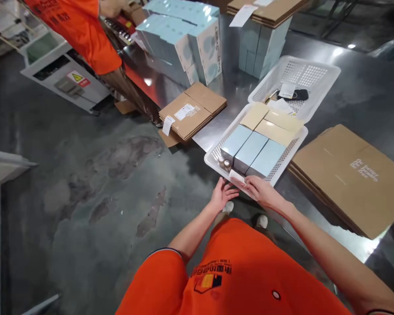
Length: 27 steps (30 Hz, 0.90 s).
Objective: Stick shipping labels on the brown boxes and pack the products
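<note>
The white perforated plastic basket point(214, 158) rests on the edge of the steel table point(210, 131), with its near corner directly in front of the wearer. The hands are apart, one on either side of that corner. The fingers of the right hand point(262, 192) lie on the basket's near rim; whether it is gripped cannot be told. The left hand point(221, 194) is open, its fingertips just beside the same corner.

Inside the basket, three pale blue boxes point(251, 151) lie side by side nearest the hands, and three tan boxes point(274, 132) lie beyond them. Two small capped bottles point(225, 164) stand between the blue boxes and the left wall, and a white slip point(236, 176) lies at the near rim.

A second white basket point(315, 65) touches the far side of the first basket. A flattened cardboard stack point(348, 179) lies to the right of the first basket, and another point(192, 111) to its left. A co-worker's orange shirt point(82, 30) is seen well beyond it.
</note>
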### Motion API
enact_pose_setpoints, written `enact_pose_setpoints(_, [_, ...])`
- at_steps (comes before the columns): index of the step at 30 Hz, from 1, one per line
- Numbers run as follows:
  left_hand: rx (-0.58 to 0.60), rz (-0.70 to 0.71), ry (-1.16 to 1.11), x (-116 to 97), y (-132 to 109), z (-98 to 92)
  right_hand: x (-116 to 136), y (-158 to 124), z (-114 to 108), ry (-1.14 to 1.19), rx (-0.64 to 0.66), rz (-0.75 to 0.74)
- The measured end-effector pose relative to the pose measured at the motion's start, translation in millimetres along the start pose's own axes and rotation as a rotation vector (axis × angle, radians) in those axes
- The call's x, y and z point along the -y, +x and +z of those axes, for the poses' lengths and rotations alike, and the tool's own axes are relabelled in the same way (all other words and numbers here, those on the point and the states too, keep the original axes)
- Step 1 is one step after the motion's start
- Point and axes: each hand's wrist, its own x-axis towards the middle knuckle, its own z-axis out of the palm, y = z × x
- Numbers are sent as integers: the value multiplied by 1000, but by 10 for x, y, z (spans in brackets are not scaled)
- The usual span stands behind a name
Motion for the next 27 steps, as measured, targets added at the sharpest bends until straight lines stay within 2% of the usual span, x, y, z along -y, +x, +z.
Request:
enact_pose_setpoints(2, [-67,-7,52,284,-241,52,-32,-272,-159,361,-48,-54])
enact_pose_setpoints(4, [-49,-11,89,603,-497,216,-149,-532,-320,753,-4,26])
enact_pose_setpoints(5, [-23,30,87,755,-616,336,-233,-644,-388,912,41,94])
enact_pose_setpoints(6, [-16,108,79,892,-723,472,-324,-741,-443,1033,86,159])
enact_pose_setpoints(8, [-96,346,78,1119,-889,755,-498,-896,-511,1143,140,228])
enact_pose_setpoints(10, [-193,533,91,1285,-995,995,-614,-1021,-531,1096,147,192])
enact_pose_setpoints(12, [-205,566,99,1395,-1073,1144,-656,-1141,-526,974,161,91])
enact_pose_setpoints(14, [-221,589,147,1448,-1178,1191,-644,-1262,-517,855,234,1])
enact_pose_setpoints(15, [-256,649,231,1455,-1257,1182,-629,-1322,-514,803,296,-25])
enact_pose_setpoints(17, [-323,848,573,1445,-1469,1123,-601,-1434,-506,703,428,-55])
enact_pose_setpoints(19, [-256,1006,1049,1446,-1718,1043,-590,-1546,-485,603,547,-79])
enact_pose_setpoints(21, [-90,1016,1429,1509,-1930,970,-604,-1676,-447,530,655,-103])
enact_pose_setpoints(22, [-20,986,1537,1575,-2006,939,-623,-1755,-426,503,704,-116])
enact_pose_setpoints(24, [58,913,1626,1779,-2098,877,-689,-1943,-394,458,766,-143])
enact_pose_setpoints(27, [66,865,1565,2199,-2174,747,-833,-2269,-437,426,817,-126])
